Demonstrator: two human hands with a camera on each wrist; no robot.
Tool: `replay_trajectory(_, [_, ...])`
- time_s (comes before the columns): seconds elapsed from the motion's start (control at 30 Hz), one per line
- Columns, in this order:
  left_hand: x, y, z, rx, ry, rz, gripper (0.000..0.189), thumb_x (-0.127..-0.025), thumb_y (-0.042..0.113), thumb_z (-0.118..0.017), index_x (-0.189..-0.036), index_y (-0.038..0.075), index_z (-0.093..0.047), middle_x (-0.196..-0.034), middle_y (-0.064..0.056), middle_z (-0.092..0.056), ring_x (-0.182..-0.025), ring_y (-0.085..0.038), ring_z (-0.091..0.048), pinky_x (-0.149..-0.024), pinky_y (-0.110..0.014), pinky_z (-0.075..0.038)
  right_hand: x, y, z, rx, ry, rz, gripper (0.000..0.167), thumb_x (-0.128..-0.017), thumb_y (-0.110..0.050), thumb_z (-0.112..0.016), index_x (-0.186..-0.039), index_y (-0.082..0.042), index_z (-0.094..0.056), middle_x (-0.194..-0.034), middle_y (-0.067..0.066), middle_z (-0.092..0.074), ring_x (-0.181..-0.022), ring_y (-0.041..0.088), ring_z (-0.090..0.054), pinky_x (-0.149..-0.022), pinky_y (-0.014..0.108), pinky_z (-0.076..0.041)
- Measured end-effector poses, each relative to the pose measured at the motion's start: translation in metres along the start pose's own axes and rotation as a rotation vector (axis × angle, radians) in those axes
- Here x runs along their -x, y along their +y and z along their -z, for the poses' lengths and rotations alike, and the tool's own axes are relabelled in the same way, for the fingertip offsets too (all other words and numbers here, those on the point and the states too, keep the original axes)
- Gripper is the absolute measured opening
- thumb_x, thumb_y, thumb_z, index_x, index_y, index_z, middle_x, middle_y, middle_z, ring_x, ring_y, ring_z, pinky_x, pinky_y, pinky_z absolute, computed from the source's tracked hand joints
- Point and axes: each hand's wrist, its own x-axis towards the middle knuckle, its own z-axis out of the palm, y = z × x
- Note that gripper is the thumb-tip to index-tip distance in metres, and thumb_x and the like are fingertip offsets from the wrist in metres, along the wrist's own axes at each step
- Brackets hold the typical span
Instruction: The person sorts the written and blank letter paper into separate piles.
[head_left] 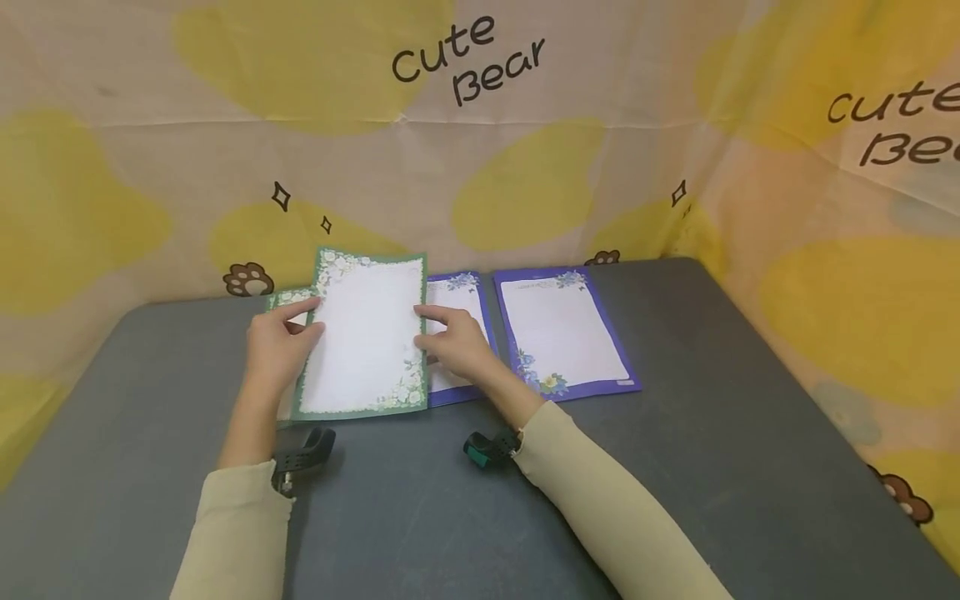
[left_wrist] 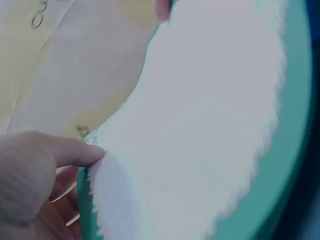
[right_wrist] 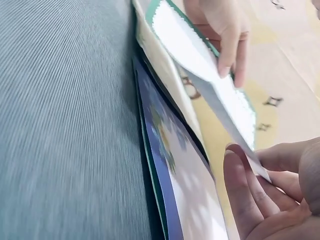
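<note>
A sheet of green-bordered stationery paper point(head_left: 367, 333) with pale flowers in its corners is held up off the table between both hands. My left hand point(head_left: 279, 342) pinches its left edge between thumb and fingers. On the opposite edge, my right hand point(head_left: 459, 342) pinches it the same way. The right wrist view shows the sheet point(right_wrist: 195, 50) bowed and raised above the papers below. Partly hidden beneath it lie another green-bordered sheet point(head_left: 294, 296) on the left and a purple-bordered sheet point(head_left: 480, 321) on the right.
Farther right, a second purple-bordered sheet point(head_left: 566, 333) with blue flowers lies flat on the grey table point(head_left: 420, 508). A printed cloth point(head_left: 360, 158) hangs behind the table and along its right side. Each wrist wears a dark strap point(head_left: 303, 452).
</note>
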Motion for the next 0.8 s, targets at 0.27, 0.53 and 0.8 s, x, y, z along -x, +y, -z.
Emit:
replay_trajectory(0.27, [-0.002, -0.018, 0.018, -0.082, 0.015, 0.092, 0.046, -0.1, 0.015, -0.057, -0.146, 0.016, -0.056, -0.113, -0.022, -0.062, -0.086, -0.024, -0.052, -0.064, -0.029, -0.042, -0.017, -0.012, -0.031, 0.048, -0.047, -0.003, 0.055, -0.093, -0.004, -0.062, -0.146, -0.015, -0.056, -0.132, 0.013, -0.069, -0.064, 0.021, -0.072, -0.056, 0.024, -0.055])
replay_trajectory(0.53, [-0.003, -0.036, 0.02, -0.121, 0.068, 0.1, 0.044, -0.099, 0.011, -0.058, -0.143, 0.01, -0.058, -0.12, -0.029, -0.064, -0.096, -0.034, -0.055, -0.07, -0.035, -0.041, -0.025, -0.021, -0.051, 0.135, -0.051, -0.023, 0.055, -0.092, -0.002, -0.064, -0.145, -0.012, -0.056, -0.059, 0.007, -0.062, -0.048, 0.013, -0.057, -0.051, 0.021, -0.05])
replay_trajectory(0.8, [-0.002, -0.051, 0.015, -0.156, 0.06, 0.124, 0.045, -0.099, 0.012, -0.055, -0.144, 0.008, -0.057, -0.118, -0.03, -0.066, -0.093, -0.036, -0.059, -0.068, -0.041, -0.044, -0.032, -0.015, -0.062, 0.316, -0.031, 0.028, 0.054, -0.09, -0.003, -0.067, -0.143, -0.007, -0.058, -0.063, 0.004, -0.061, -0.043, 0.008, -0.042, -0.046, 0.019, -0.04])
